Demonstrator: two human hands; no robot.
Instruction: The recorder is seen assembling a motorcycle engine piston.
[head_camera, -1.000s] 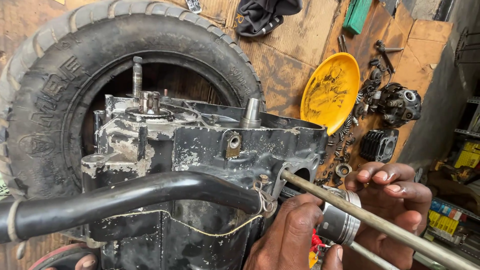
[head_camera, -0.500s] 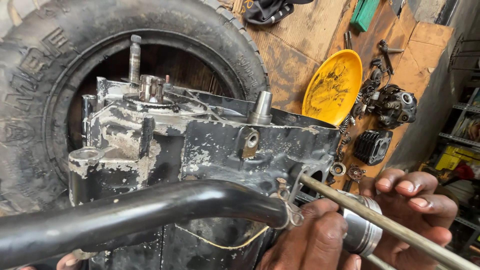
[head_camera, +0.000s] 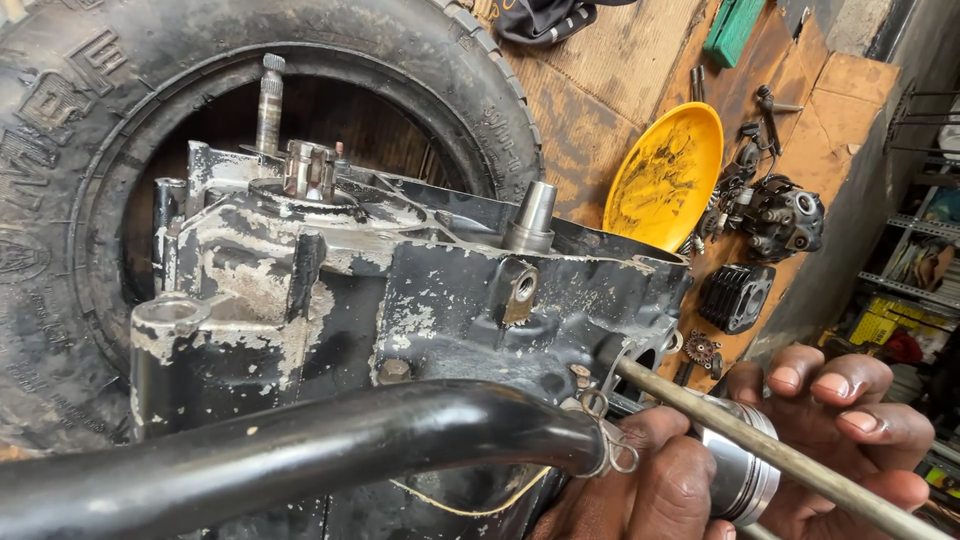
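At the lower right corner of the engine crankcase (head_camera: 420, 330), your right hand (head_camera: 850, 420) cups the silver piston (head_camera: 740, 470) from behind, fingers curled round it, so it sits level with the case opening. Your left hand (head_camera: 660, 490) presses against its near side, steadying it beneath the long steel stud (head_camera: 780, 460). The case rests inside a tyre (head_camera: 60, 180), which cradles it.

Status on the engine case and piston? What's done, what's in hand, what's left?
Done: engine case stands stripped inside the tyre; finned cylinder and other parts lie on the board near the yellow dish.
In hand: left hand and right hand cup the piston at the case mouth, beside a long stud.
Left: the cylinder is not yet on the case.
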